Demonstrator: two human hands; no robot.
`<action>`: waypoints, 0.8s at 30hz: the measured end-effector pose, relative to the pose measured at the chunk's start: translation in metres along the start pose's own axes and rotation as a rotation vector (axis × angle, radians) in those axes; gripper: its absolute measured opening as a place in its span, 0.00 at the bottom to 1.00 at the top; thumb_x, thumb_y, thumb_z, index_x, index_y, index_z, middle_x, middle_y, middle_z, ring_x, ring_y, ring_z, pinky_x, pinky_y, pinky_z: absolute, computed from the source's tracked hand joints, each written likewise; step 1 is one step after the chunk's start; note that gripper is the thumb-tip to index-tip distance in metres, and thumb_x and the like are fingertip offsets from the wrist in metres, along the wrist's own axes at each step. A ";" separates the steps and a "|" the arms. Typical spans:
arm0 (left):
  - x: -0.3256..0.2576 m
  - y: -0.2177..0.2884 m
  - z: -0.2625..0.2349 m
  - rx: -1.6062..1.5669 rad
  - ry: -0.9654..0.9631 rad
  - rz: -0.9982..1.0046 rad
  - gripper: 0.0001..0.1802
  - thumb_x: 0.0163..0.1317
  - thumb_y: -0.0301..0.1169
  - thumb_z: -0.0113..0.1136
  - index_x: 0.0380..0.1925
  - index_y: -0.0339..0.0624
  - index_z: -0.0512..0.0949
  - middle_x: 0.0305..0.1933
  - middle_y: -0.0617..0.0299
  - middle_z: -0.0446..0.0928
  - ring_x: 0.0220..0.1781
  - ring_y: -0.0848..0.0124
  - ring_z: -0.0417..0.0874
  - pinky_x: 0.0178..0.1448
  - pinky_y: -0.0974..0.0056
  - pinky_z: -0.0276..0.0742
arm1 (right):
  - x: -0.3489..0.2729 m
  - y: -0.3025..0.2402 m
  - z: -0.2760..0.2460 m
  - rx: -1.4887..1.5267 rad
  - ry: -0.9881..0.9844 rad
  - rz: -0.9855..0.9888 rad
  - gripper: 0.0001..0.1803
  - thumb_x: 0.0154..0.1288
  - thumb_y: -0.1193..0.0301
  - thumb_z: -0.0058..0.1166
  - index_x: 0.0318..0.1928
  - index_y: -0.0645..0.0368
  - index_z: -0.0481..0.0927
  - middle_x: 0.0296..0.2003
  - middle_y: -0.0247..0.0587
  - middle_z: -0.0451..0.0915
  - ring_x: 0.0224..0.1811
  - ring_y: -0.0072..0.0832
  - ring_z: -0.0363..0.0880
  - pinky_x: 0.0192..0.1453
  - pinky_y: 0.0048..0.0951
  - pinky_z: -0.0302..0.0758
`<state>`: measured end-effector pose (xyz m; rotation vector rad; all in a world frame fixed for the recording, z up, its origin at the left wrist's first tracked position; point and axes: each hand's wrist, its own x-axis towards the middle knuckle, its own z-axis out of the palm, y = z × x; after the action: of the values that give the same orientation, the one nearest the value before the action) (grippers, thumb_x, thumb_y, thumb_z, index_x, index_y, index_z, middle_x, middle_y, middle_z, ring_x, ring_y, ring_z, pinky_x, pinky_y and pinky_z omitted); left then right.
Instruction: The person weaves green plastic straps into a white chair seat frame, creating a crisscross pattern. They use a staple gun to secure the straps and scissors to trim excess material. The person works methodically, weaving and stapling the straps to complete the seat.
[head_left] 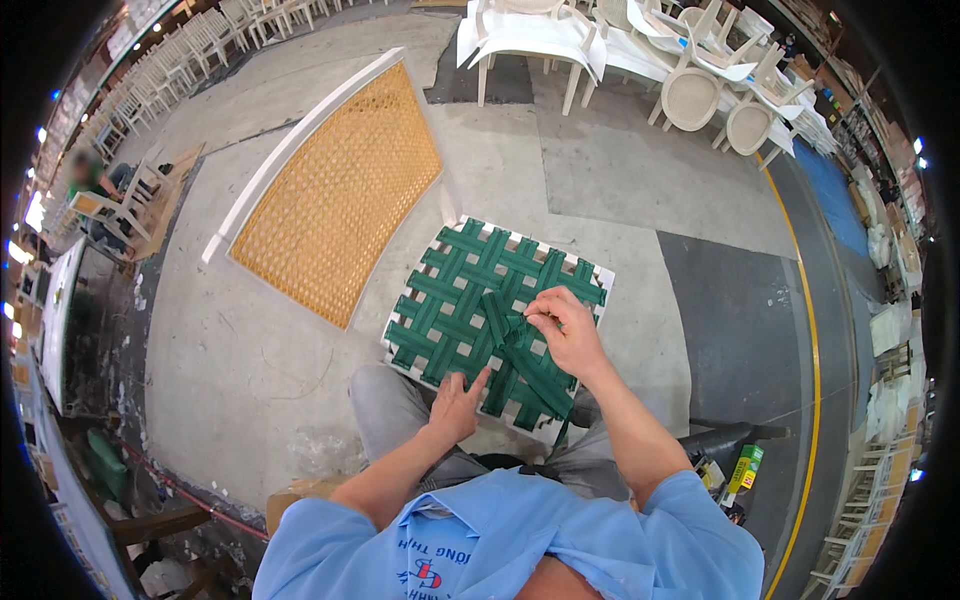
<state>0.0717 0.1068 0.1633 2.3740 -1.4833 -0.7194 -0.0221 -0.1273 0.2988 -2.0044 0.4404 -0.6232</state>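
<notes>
A white chair frame lies between my knees, its seat woven from green webbing (455, 285) in a criss-cross pattern, with pale gaps between the bands. Loose lengths of green strap (535, 378) lie folded and slanting across the weave. My right hand (565, 328) is closed in a pinch above the seat, right beside the bunched strap; whatever sits between its fingertips is too small to name. Low on the near edge of the seat rests my left hand (458, 408), fingers apart and touching the webbing. The chair's backrest (340, 190) of tan cane in a white frame rises at the far left.
White chairs stand stacked on covered tables (535, 40) at the far right, with rows of chairs (185, 60) at far left. Another person (95, 185) sits working on a chair at left. A green-and-yellow box (745, 467) and small items lie near my right side.
</notes>
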 end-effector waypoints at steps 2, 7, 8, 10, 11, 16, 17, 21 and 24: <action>-0.001 0.003 -0.005 0.042 -0.023 0.030 0.50 0.50 0.28 0.72 0.76 0.52 0.63 0.58 0.44 0.70 0.60 0.47 0.74 0.65 0.45 0.71 | 0.016 -0.001 -0.005 -0.036 -0.054 -0.016 0.05 0.68 0.79 0.61 0.43 0.61 0.84 0.43 0.41 0.79 0.38 0.32 0.81 0.42 0.30 0.77; -0.002 0.024 -0.048 -0.482 0.329 -0.033 0.34 0.60 0.31 0.71 0.67 0.42 0.72 0.53 0.47 0.79 0.56 0.51 0.81 0.63 0.50 0.74 | 0.026 -0.005 0.002 -0.075 -0.161 -0.045 0.05 0.68 0.77 0.60 0.43 0.60 0.84 0.43 0.40 0.79 0.41 0.35 0.81 0.44 0.33 0.77; 0.004 0.030 -0.062 -0.691 0.441 -0.073 0.31 0.62 0.33 0.70 0.65 0.41 0.73 0.53 0.48 0.81 0.55 0.51 0.82 0.63 0.51 0.74 | 0.027 -0.006 0.005 -0.089 -0.176 -0.055 0.05 0.68 0.77 0.60 0.43 0.60 0.84 0.43 0.40 0.79 0.42 0.36 0.81 0.45 0.33 0.77; 0.019 0.042 -0.090 -0.612 0.692 0.024 0.27 0.64 0.34 0.69 0.62 0.40 0.76 0.49 0.50 0.83 0.52 0.53 0.84 0.59 0.53 0.76 | 0.031 -0.006 0.010 -0.108 -0.210 -0.053 0.05 0.68 0.76 0.60 0.42 0.60 0.84 0.43 0.40 0.80 0.43 0.36 0.81 0.45 0.34 0.78; 0.027 0.047 -0.102 -0.556 0.821 0.060 0.25 0.64 0.34 0.69 0.60 0.40 0.77 0.47 0.51 0.84 0.50 0.54 0.85 0.58 0.54 0.77 | 0.033 -0.007 0.013 -0.113 -0.226 -0.040 0.05 0.68 0.76 0.60 0.42 0.59 0.85 0.43 0.40 0.80 0.43 0.36 0.81 0.46 0.34 0.78; 0.056 0.047 -0.125 -0.630 0.709 0.051 0.14 0.65 0.31 0.69 0.48 0.37 0.83 0.45 0.53 0.87 0.45 0.60 0.88 0.51 0.59 0.80 | 0.041 -0.010 0.019 -0.124 -0.234 -0.029 0.05 0.67 0.77 0.61 0.42 0.59 0.85 0.42 0.41 0.81 0.43 0.37 0.82 0.46 0.34 0.78; 0.059 0.044 -0.121 -0.630 0.698 0.054 0.12 0.65 0.30 0.68 0.47 0.37 0.84 0.45 0.53 0.87 0.45 0.60 0.88 0.51 0.59 0.80 | 0.042 -0.009 0.019 -0.125 -0.235 -0.022 0.05 0.67 0.77 0.61 0.42 0.60 0.85 0.42 0.41 0.81 0.43 0.37 0.82 0.46 0.34 0.78; 0.077 0.030 -0.086 -0.819 0.707 0.028 0.10 0.68 0.32 0.67 0.44 0.38 0.83 0.44 0.56 0.85 0.46 0.60 0.85 0.52 0.58 0.78 | 0.051 0.008 0.024 -0.100 -0.272 0.028 0.05 0.67 0.77 0.61 0.42 0.60 0.84 0.40 0.42 0.82 0.42 0.39 0.83 0.46 0.36 0.78; 0.099 0.023 -0.050 -1.405 0.474 0.033 0.15 0.72 0.32 0.64 0.54 0.36 0.79 0.48 0.64 0.84 0.45 0.69 0.84 0.49 0.63 0.79 | 0.068 0.040 0.035 -0.163 -0.344 0.056 0.04 0.66 0.76 0.62 0.40 0.61 0.84 0.39 0.44 0.83 0.41 0.40 0.83 0.45 0.37 0.78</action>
<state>0.1162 0.0055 0.1884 1.2478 -0.4466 -0.7276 0.0516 -0.1591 0.2656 -2.1930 0.3445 -0.2047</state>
